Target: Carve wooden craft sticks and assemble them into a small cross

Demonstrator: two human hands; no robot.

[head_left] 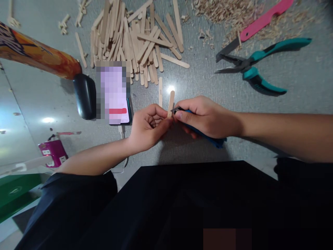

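Note:
Between the thumb and fingers of my left hand [149, 126] is a wooden craft stick [171, 100], its rounded end pointing away from me. My right hand [205, 118] is closed around a blue utility knife [217, 141]. The knife's blade lies at the side of the stick, close to my left fingertips; whether it cuts in cannot be made out. Another stick [160, 88] lies on the grey table [145, 97] just beyond my left hand, with a small mark or slot along it.
A pile of craft sticks [125, 38] spreads at the back. Pliers [246, 65], a pink-handled blade [260, 24] and wood shavings [223, 10] lie back right. On the left are a phone [117, 93], a black rounded object [84, 96], an orange tube [39, 52] and a purple power adapter [56, 147].

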